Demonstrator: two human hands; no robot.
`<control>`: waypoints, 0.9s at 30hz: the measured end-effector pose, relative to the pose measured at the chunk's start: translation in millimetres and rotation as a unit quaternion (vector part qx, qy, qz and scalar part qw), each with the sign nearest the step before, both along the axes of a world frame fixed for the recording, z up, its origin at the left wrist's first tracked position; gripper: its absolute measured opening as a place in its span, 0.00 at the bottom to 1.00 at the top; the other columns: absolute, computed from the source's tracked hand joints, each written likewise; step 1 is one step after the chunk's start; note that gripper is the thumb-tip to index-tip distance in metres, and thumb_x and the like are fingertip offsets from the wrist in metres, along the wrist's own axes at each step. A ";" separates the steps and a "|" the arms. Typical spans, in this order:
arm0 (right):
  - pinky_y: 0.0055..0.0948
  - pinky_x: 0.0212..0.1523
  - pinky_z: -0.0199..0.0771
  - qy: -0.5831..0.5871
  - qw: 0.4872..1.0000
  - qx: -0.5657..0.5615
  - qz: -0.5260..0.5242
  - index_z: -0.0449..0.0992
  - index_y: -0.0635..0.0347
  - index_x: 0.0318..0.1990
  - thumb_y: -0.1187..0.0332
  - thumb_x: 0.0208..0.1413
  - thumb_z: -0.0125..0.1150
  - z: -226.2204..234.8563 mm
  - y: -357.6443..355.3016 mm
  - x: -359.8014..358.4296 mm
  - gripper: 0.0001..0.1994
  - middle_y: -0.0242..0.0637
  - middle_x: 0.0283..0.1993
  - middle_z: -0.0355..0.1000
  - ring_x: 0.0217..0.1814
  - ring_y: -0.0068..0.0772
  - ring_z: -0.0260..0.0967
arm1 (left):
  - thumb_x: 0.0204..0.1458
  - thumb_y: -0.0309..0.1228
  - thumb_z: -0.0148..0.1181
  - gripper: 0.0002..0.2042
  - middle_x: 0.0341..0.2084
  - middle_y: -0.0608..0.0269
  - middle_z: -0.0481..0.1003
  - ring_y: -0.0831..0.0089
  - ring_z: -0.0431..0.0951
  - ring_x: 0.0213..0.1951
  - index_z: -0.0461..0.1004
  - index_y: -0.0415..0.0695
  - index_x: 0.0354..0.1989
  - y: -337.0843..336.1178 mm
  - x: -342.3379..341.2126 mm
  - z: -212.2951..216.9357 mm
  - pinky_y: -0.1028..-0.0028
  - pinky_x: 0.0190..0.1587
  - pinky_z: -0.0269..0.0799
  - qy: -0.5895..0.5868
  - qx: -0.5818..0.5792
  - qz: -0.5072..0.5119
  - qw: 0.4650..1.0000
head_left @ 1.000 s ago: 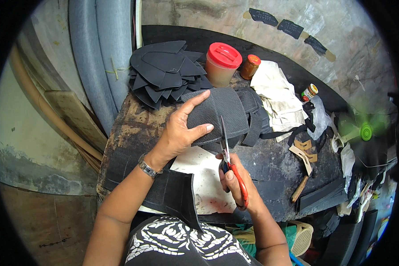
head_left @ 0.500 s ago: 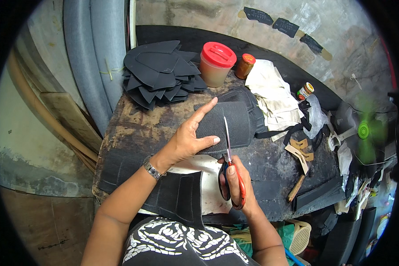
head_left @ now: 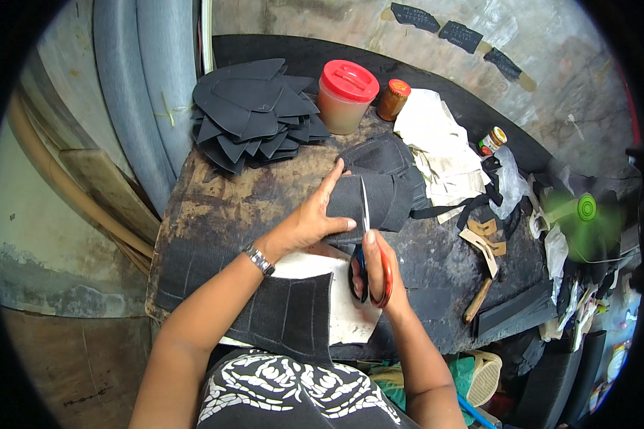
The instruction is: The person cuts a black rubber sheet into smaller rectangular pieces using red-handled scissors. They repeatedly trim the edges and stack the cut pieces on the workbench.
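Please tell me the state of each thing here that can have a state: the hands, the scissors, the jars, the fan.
left hand: flat on the black sheet, pressing it down
right hand: gripping the scissors
scissors: blades nearly closed over the black sheet
red-lidded tub: closed, upright
small orange-lidded jar: closed, upright
green fan: spinning, blurred

Stained concrete wall (head_left: 551, 79) — worn dark worktable (head_left: 215, 207), grey rolls (head_left: 143, 86) leaning.

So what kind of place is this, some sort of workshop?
Probably a small craft workshop, perhaps for shoes or bags: a stack of cut black pieces sits on a worn worktable, and the right hand works red-handled scissors through black material held by the left hand.
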State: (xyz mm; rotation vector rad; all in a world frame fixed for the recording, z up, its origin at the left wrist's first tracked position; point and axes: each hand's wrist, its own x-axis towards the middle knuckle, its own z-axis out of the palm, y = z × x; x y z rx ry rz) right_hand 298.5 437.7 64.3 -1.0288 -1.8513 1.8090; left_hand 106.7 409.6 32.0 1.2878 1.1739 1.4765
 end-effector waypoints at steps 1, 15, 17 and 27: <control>0.25 0.15 0.61 0.008 0.999 -0.034 -0.009 0.67 0.57 0.41 0.38 0.65 0.41 -0.6 4.7 -4.9 0.27 0.31 0.22 0.63 0.15 0.21 0.60 | 0.45 0.25 0.70 0.52 0.73 0.47 0.44 0.63 0.38 0.74 0.36 0.40 0.74 4.2 -2.8 -1.7 0.67 0.73 0.32 -0.006 -0.024 0.006 1.000; 0.19 0.09 0.51 0.025 0.981 -0.180 -0.073 0.63 0.52 0.33 0.28 0.56 0.45 -0.8 33.9 -27.8 0.32 0.29 0.18 0.61 0.11 0.17 0.53 | 0.45 0.21 0.68 0.51 0.73 0.47 0.39 0.61 0.37 0.74 0.37 0.39 0.74 26.8 -26.7 -8.7 0.65 0.73 0.32 -0.073 -0.111 -0.015 0.991; 0.18 0.09 0.49 0.028 0.977 -0.195 -0.085 0.65 0.53 0.34 0.30 0.57 0.46 -5.3 39.0 -31.4 0.31 0.28 0.18 0.60 0.10 0.16 0.51 | 0.45 0.22 0.69 0.51 0.73 0.46 0.42 0.60 0.44 0.72 0.37 0.41 0.74 32.5 -31.5 -13.8 0.67 0.71 0.43 -0.044 -0.097 -0.027 0.994; 0.20 0.22 0.63 0.187 0.978 -0.092 0.019 0.65 0.64 0.53 0.48 0.62 0.52 47.2 -22.2 2.5 0.26 0.32 0.26 0.66 0.21 0.21 0.63 | 0.54 0.36 0.64 0.31 0.62 0.47 0.64 0.64 0.69 0.59 0.64 0.42 0.66 2.1 -33.6 8.1 0.69 0.58 0.67 0.385 -0.137 0.207 0.889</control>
